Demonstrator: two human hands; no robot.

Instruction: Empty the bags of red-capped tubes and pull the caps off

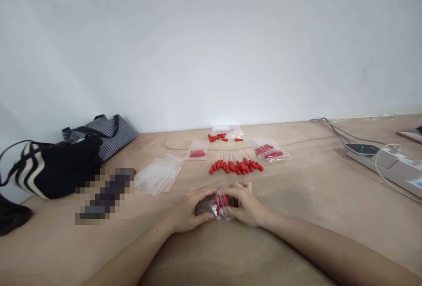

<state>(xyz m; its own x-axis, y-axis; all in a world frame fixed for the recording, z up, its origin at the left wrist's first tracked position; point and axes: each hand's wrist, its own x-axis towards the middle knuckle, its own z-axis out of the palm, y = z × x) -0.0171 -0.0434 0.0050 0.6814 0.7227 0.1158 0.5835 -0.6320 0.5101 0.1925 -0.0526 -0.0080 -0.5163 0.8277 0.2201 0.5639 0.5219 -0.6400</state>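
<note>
A small clear zip bag (220,206) with red-bulbed droppers inside lies on the wooden table (296,189) between my two hands. My left hand (189,209) pinches its left side, fingers closed on it. My right hand (245,204) grips its right end, fingers curled over the bag. Just beyond the hands lies a row of several loose droppers (235,165) with red bulbs and clear stems.
Filled small bags lie at the back (198,152), (270,150), with loose red bulbs (219,137). A stack of empty zip bags (158,176) lies left. Striped and black bags (59,163) stand far left. A power strip with cables (385,163) lies right.
</note>
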